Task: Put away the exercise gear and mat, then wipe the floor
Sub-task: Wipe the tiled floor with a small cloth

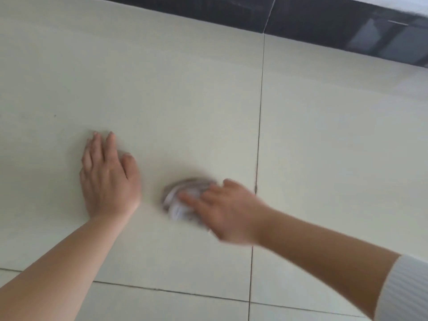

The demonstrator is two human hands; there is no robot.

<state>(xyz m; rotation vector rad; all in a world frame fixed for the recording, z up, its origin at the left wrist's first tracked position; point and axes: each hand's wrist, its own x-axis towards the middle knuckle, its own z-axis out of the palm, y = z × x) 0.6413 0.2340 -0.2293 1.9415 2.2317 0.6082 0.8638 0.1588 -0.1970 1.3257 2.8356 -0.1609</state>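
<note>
Lower centre: the crumpled cloth (pixel 183 200) is covered by the right hand (pixel 229 209) and lies frame-left of its palm. Through the blur, pressed or clasped cannot be told. Just left, apart from the cloth, the left hand (pixel 108 177) is laid flat, fingers straight, on the floor (pixel 185 89). Open tile is seen toward the upper frame, up to the dark skirting (pixel 324 24).

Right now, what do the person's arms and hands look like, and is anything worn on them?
Both hands are bare: the left hand and the right hand show no glove, ring or watch, though the right one is blurred. The left forearm is uncovered as far as the picture shows. A white ribbed sleeve covers the right arm higher up, at the picture's edge.
</note>
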